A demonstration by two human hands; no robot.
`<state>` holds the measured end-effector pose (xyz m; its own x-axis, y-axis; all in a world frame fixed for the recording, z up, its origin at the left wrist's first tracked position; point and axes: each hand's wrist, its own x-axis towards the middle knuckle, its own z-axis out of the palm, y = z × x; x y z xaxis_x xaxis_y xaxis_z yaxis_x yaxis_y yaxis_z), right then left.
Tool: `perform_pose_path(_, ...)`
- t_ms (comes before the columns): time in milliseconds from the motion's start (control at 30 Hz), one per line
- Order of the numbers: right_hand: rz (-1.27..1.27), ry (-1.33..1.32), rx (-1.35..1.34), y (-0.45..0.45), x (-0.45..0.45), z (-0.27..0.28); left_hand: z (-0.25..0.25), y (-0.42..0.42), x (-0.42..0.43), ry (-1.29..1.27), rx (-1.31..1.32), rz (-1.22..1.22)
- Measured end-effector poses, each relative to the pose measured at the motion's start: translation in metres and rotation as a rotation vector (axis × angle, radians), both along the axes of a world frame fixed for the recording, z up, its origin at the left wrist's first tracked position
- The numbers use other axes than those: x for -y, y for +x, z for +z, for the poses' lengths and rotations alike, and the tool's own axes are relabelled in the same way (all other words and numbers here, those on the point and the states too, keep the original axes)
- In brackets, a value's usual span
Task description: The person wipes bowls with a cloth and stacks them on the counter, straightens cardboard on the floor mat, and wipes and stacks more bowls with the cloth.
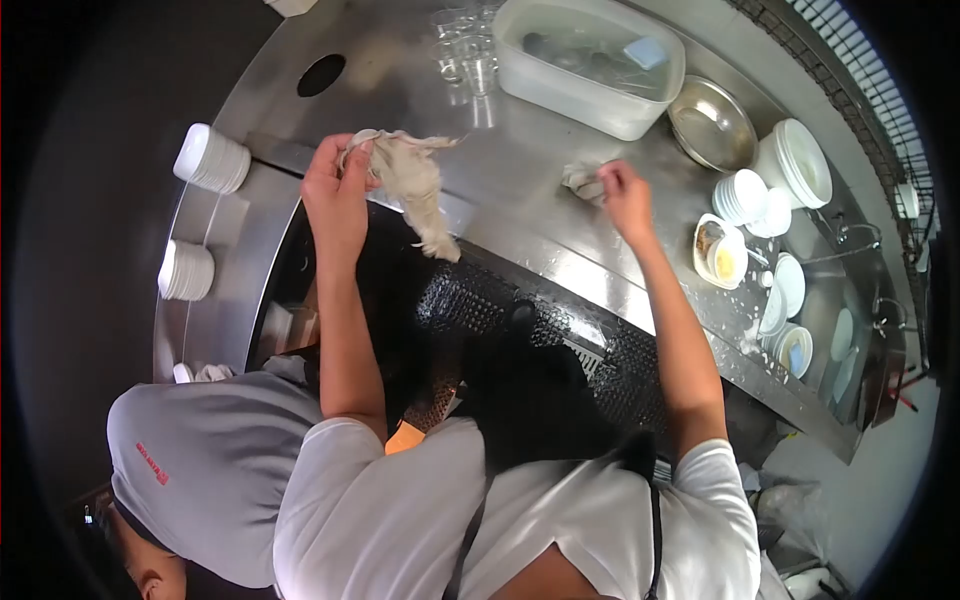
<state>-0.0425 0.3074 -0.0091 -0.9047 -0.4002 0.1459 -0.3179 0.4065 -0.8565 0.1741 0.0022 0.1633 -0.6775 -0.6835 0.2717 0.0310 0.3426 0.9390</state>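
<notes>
Nothing actually readable, tbh. Only thing close: short line of red lettering (149, 459) on gray shirt (225, 440), lower left of head view. Runs slantwise, chunkier red mark (162, 478) at lower end. Way too small and blurry to make out letters or any brand.

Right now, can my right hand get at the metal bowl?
Probably yes: only bare counter seems to lie between your right hand and the metal bowl, though that hand holds a cloth.
</notes>
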Motion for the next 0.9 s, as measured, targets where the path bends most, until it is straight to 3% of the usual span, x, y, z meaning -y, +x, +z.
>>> perform_pose_path(100,-0.008,-0.387,0.185,0.025,-0.006,0.083,0.007,0.027,-0.007,-0.133,-0.111,0.147)
perform_pose_path(133,0.005,-0.485,0.212,0.037,-0.007,0.106,0.014,0.036,-0.011,-0.055,-0.075,0.178)
perform_pose_path(267,0.21,-0.631,0.258,0.102,0.003,0.182,0.034,0.064,-0.047,0.059,-0.304,0.096)
perform_pose_path(433,0.389,-0.625,0.402,0.191,0.024,0.225,0.035,0.1,-0.069,-0.05,-0.273,0.218)
perform_pose_path(533,0.565,-0.666,0.449,0.243,0.047,0.214,0.017,0.13,-0.089,0.034,-0.254,0.202)
perform_pose_path(633,0.594,-0.639,0.59,0.285,0.084,0.168,-0.035,0.162,-0.109,0.062,-0.113,0.224)
perform_pose_path(700,0.556,-0.598,0.706,0.301,0.105,0.125,-0.081,0.184,-0.125,0.214,-0.015,0.197)
perform_pose_path(733,0.543,-0.539,0.69,0.305,0.112,0.105,-0.113,0.196,-0.128,0.395,-0.093,0.125)
perform_pose_path(833,0.585,-0.417,0.729,0.314,0.118,0.056,-0.143,0.227,-0.143,0.758,-0.205,0.085)
perform_pose_path(900,0.545,-0.369,0.784,0.318,0.116,0.04,-0.158,0.232,-0.154,0.714,-0.229,0.074)
